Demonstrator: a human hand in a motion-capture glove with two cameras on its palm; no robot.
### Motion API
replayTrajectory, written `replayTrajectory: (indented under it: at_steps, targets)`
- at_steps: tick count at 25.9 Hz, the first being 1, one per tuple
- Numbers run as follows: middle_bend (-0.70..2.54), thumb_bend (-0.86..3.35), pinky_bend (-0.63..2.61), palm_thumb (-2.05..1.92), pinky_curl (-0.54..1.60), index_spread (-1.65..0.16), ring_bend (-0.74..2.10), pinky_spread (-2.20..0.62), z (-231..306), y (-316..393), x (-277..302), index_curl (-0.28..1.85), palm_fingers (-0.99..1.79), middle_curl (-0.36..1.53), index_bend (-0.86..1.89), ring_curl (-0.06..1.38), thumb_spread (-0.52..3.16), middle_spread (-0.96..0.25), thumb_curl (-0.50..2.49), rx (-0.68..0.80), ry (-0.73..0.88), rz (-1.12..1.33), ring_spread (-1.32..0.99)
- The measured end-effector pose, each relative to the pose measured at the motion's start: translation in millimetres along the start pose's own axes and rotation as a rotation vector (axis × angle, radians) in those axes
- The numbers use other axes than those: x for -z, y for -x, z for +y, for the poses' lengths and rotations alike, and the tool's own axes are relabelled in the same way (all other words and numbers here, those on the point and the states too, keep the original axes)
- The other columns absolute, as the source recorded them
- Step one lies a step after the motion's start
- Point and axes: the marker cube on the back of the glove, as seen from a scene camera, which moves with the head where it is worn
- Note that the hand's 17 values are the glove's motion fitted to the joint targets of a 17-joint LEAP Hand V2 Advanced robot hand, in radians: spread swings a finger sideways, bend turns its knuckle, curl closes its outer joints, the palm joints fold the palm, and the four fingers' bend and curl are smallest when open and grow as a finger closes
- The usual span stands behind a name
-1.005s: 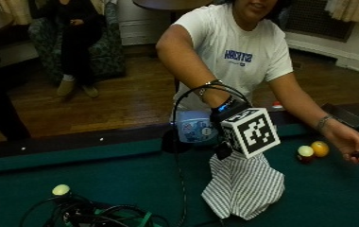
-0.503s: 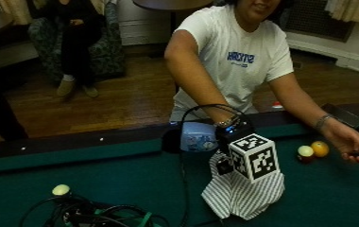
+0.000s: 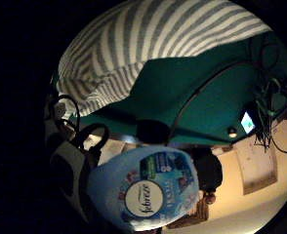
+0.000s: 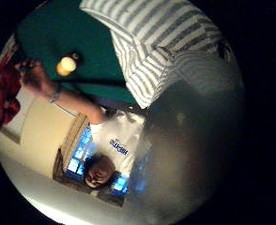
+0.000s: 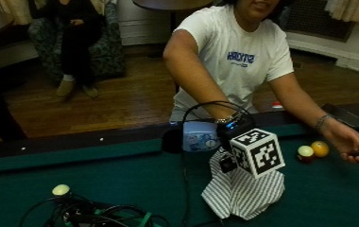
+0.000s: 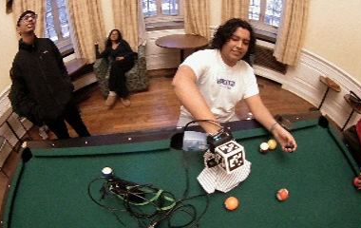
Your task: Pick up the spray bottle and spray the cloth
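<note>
Grip of gloved right hand (image 5: 233, 130) closed around spray bottle (image 5: 200, 137), held just above striped cloth (image 5: 245, 194) lying on green tabletop (image 5: 116, 175) near its far edge, beside two balls (image 5: 312, 151).

My glove (image 5: 233, 128) is black. The Febreze spray bottle (image 5: 200, 136) is pale blue with a white oval label. The cloth (image 5: 242, 194) is white with grey stripes, on the pool table's (image 5: 104, 170) green felt.
</note>
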Motion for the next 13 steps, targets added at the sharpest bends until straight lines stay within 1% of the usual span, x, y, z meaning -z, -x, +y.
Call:
replayTrajectory:
  at_steps: [6, 13]
  targets:
    - [0.68, -0.03, 0.52, 0.95, 0.43, -0.29, 0.81, -0.32, 56, 21, 53, 0.64, 1.38, 0.57, 0.27, 0.49, 0.37, -0.21, 0.82, 0.16, -0.184, -0.085, -0.21]
    - [0.68, -0.03, 0.52, 0.95, 0.43, -0.29, 0.81, -0.32, 112, 36, 91, 0.64, 1.38, 0.57, 0.27, 0.49, 0.38, -0.21, 0.83, 0.418, -0.395, -0.212, -0.21]
